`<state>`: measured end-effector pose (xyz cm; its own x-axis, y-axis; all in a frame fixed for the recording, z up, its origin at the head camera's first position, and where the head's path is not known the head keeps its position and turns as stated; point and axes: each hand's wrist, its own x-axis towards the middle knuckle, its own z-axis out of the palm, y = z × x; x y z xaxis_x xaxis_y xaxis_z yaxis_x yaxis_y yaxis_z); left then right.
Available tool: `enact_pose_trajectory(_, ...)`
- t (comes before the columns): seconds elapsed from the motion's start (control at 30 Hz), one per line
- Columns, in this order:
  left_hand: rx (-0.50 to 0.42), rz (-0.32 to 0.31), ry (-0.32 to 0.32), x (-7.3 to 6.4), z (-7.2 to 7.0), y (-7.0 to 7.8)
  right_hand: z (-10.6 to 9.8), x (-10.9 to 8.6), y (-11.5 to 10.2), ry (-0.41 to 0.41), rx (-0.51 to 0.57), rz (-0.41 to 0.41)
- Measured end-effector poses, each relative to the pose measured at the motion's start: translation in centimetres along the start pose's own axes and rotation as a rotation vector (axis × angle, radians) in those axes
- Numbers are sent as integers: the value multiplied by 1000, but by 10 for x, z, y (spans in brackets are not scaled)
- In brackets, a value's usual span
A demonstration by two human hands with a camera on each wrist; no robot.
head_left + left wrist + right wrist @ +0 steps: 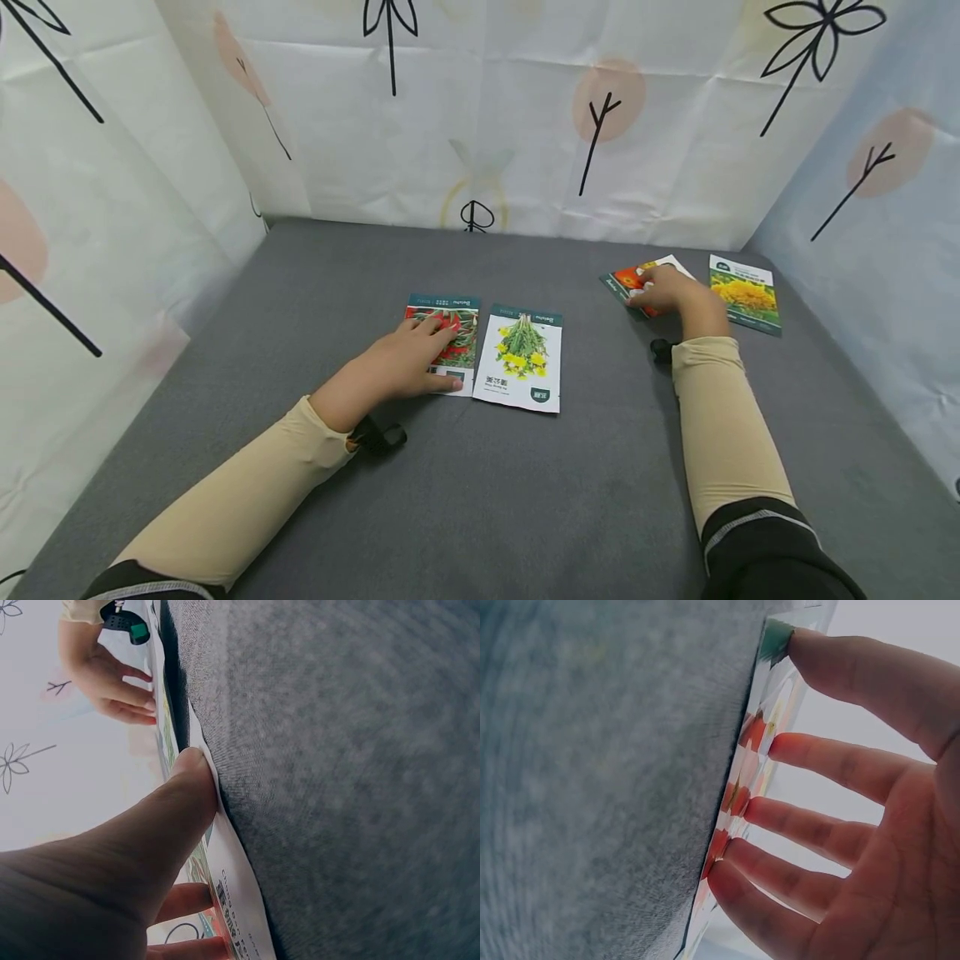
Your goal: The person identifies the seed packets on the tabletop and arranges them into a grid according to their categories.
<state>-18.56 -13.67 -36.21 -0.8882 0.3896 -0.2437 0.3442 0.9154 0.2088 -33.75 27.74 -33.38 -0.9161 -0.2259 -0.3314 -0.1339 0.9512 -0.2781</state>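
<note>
My left hand (pixel 393 362) rests on a seed packet with red chili peppers (pixel 468 343), fingers extended across it and the thumb near its lower edge. In the left wrist view the thumb lies along the packet's white edge (pixel 238 881). Right beside it is a white seed packet with yellow flowers on green stems (pixel 522 354). At the far right, my right hand (pixel 671 293) touches a tilted packet with orange-red pictures (pixel 624 280), which it partly covers. The right wrist view shows spread fingertips against this packet (pixel 739 791).
A packet with yellow-orange blooms (pixel 745 293) lies right of my right hand, near the table's back right corner. The grey cloth table (pixel 525 492) meets patterned white fabric (pixel 510 125) at the back and sides. Black wrist straps (pixel 378 435) sit below the hands.
</note>
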Motion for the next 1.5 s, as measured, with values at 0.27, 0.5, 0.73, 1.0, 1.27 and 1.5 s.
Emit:
enact_pose_trajectory(0.27, 11, 2, 8, 0, 2, 0, 6, 6, -7, 13, -37, -26)
enact_pose_trajectory(0.5, 6, 7, 14, 0, 1, -2, 5, 10, -5, 2, -33, -19)
enact_pose_trajectory(0.73, 8, 7, 15, 0, -1, -1, 5, 5, -9, 7, -15, -20)
enact_pose_trajectory(1.0, 2, 7, 5, 0, -1, 0, 5, 4, -12, -18, -5, -10)
enact_pose_trajectory(1.27, -2, 3, 3, -1, -1, 0, 6, 4, -15, -11, -14, -18)
enact_pose_trajectory(1.5, 2, 4, 12, -1, -1, 0, 4, 4, -19, -39, -19, -8)
